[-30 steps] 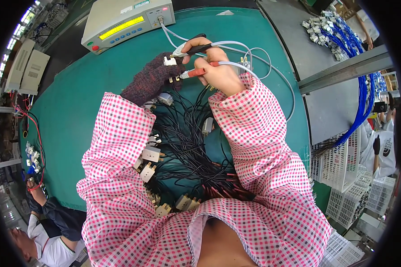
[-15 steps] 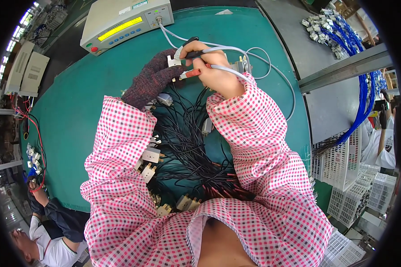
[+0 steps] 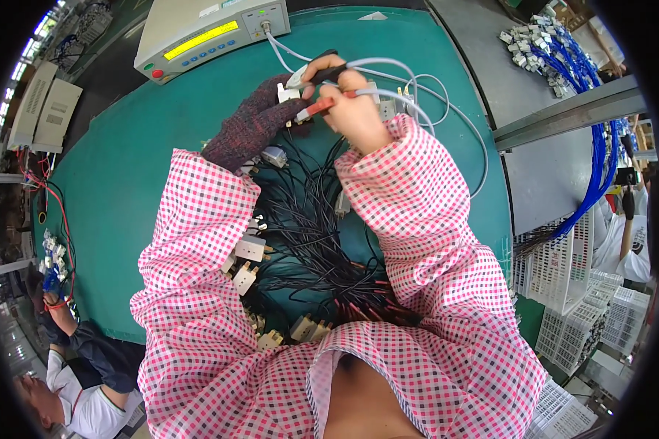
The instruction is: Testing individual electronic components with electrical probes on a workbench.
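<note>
A: How many of each thing do you count?

B: I count one white plug [image 3: 288, 93] in the left grip [image 3: 260, 121], which wears a dark knitted glove. In the bare right grip [image 3: 355, 113] there are two probes: one red probe [image 3: 318, 108] and one black probe [image 3: 333, 74]. One box machine [image 3: 212, 33] stands near the far edge of the tabletop [image 3: 110, 219]. Around the bundle of black wires [image 3: 307, 234] I see at least six more plugs [image 3: 250, 248]; the sleeves cover some, so the full number I cannot tell.

A: And the edges, the room for moving?

B: On the left of the left sleeve [image 3: 198, 212], the green surface is wide. On the right it is narrower, and a grey cable [image 3: 483, 161] curves between the right sleeve [image 3: 417, 183] and the edge. Beyond that edge hang blue wires [image 3: 597, 175].

A: Where is the plug, relative to each grip?

B: It sits inside the left grip, held between the gloved fingers. The right grip is just beside it, on the right, narrow and closed around both probes. The red tip points toward the glove, near the plug; if it touches, I cannot tell.
</note>
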